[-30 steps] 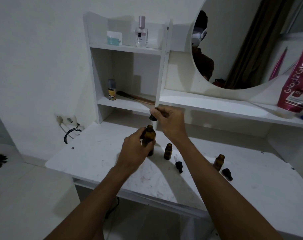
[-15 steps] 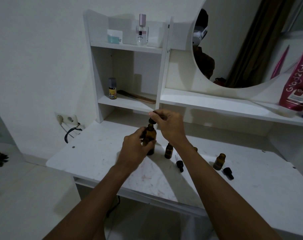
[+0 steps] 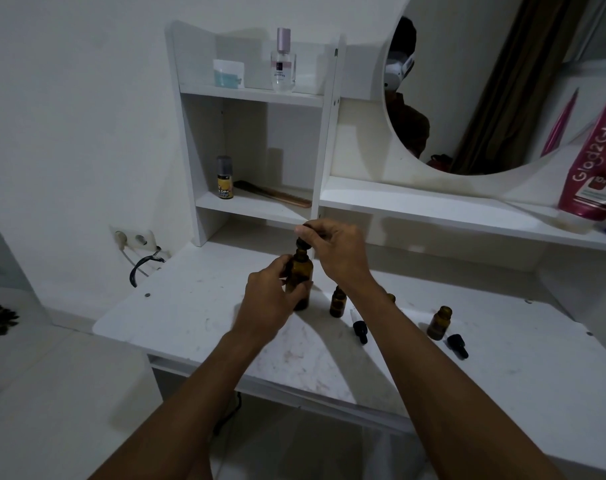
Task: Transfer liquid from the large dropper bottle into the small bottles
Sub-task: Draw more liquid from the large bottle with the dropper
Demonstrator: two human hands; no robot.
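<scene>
Amber large dropper bottle [image 3: 299, 276] stands on the white desk [image 3: 190, 306], my left hand [image 3: 267, 299] wrapped around it; my right hand [image 3: 336, 247] pinches its black dropper cap [image 3: 302, 242], seemingly seated. Small bottles [image 3: 337, 301] stand beside.

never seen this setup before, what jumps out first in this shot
Centre frame, two bare hands work one big amber bottle: the left hand grips its body on the white desk while the right hand pinches the black dropper cap at its neck. Just right stand small amber bottles, uncapped, with loose black droppers lying beside them. A pink tube stands out far right.
</scene>
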